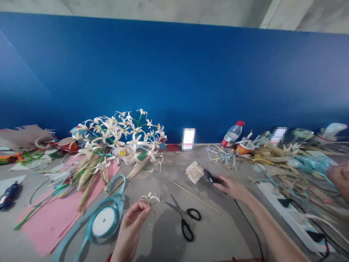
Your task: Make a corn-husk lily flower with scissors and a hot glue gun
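Observation:
My left hand [135, 220] pinches a small white husk flower [149, 198] with curled petals between thumb and fingertips. My right hand [231, 187] is closed around a black corded glue gun [211, 177], its front end beside a beige cardboard piece [194, 172]. Between the hands, black-handled scissors [183, 214] lie with blades apart. A thin wooden stick [196, 197] rests just beyond them. Left of my left hand is a roll of light blue ribbon [103, 222], partly unwound. Behind it stands a large bunch of white flowers [133, 143] on green stems.
Pink paper sheets [51, 229] and a dark blue tool [9, 196] lie at left. On the right are a white power strip [291, 218], dried husk strips [289, 178], a red-capped bottle [232, 134] and another person's hand [339, 178]. A blue partition [174, 76] bounds the back.

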